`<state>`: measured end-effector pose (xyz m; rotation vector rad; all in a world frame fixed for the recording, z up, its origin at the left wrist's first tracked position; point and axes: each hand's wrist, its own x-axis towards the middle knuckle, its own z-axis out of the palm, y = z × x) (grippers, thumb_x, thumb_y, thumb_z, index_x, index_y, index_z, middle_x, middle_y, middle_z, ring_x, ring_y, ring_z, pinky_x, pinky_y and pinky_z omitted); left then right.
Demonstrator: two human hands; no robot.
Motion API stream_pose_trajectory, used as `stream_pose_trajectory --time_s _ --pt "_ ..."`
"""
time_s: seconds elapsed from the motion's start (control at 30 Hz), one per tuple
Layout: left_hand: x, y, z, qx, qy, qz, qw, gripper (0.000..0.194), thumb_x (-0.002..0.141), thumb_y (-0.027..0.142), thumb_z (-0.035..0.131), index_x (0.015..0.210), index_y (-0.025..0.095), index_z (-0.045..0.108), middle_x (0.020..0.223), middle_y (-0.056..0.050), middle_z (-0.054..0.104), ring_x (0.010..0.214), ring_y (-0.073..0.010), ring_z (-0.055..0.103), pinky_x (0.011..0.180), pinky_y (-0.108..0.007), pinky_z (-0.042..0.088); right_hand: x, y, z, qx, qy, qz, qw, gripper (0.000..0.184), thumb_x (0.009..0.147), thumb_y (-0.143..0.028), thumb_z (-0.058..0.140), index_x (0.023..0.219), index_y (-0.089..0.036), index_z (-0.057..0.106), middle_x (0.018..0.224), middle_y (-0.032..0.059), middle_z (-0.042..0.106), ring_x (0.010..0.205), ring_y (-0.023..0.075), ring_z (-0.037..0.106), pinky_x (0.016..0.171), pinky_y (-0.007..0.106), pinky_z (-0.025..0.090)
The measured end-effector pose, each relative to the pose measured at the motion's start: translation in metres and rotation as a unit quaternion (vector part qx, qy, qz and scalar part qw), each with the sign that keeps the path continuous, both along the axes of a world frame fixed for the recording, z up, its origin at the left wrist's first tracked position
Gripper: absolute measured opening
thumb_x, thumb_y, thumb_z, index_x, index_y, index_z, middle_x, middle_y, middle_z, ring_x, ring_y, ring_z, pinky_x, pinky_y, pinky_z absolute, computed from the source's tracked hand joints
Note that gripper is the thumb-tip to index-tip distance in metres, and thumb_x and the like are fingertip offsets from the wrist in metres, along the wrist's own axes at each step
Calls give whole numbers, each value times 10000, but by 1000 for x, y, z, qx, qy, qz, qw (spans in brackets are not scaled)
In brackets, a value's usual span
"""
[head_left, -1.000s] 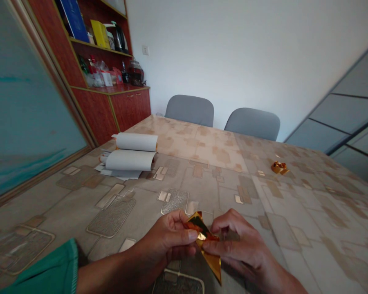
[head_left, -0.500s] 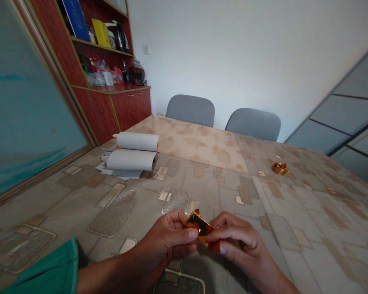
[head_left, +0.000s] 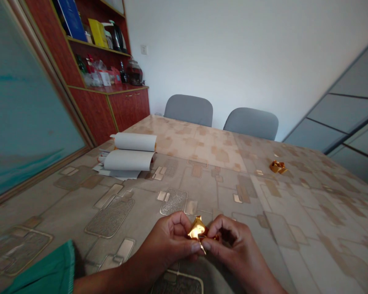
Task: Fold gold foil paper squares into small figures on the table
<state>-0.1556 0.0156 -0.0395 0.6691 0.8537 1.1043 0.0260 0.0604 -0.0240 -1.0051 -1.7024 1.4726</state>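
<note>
Between my two hands is a small piece of shiny gold foil paper (head_left: 197, 228), folded and catching bright light. My left hand (head_left: 171, 241) is closed on its left side, thumb in front and fingers curled behind. My right hand (head_left: 233, 241) pinches its right side with thumb and fingers, the thumb tips nearly meeting at the lower edge. Part of the foil is hidden behind the fingers. Both hands are just above the patterned tablecloth (head_left: 147, 212), near the front of the table.
Stacked sheets with curled white backs (head_left: 129, 160) lie on the left of the table. A folded gold foil piece (head_left: 278, 166) sits far right. Two grey chairs (head_left: 188, 109) stand behind the table, and a red-brown cabinet (head_left: 127, 106) is at back left.
The foil has been turned and now shows a bright, pointed face instead of a dark flat one. My thumbs have come closer together. The view has shifted slightly.
</note>
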Motion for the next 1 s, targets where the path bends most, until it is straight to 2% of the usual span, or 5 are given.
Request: stream_pose_trajectory --time_s 0.17,0.27,0.63,0.87,1.0 --pt "-3 -3 10 -38 53 2 998 433 714 485 871 820 145 625 796 -53 768 756 -175 756 619 -210 549 0 1 3 9 -7 -23 1000 291 752 -395 768 646 -190 590 590 -7 580 544 125 475 516 244 336" --pt "-3 -3 12 -32 64 -2 997 432 702 479 880 817 142 637 782 -44 758 765 -184 758 621 -216 553 1 2 0 9 -20 -29 999 254 741 -363 756 644 -190 597 591 -6 583 541 127 482 515 244 338" --pt "-5 -2 -4 -7 75 -16 997 392 697 455 882 773 149 647 748 -36 763 724 -173 737 624 -236 559 -4 -4 -8 76 -44 -37 995 273 776 -355 787 640 -195 611 603 -15 581 541 121 446 492 237 309" --pt "-3 2 8 -78 77 24 994 506 570 512 933 725 154 611 703 -49 767 699 -190 762 574 -206 539 5 3 7 57 11 59 997 139 857 -346 701 888 -214 729 755 26 700 662 159 597 590 262 446" --pt "-2 2 7 -74 63 27 995 492 574 486 941 740 150 622 733 -53 777 698 -182 769 571 -194 547 7 7 6 42 8 45 998 138 832 -322 720 777 -201 688 683 13 681 588 135 568 549 245 414"
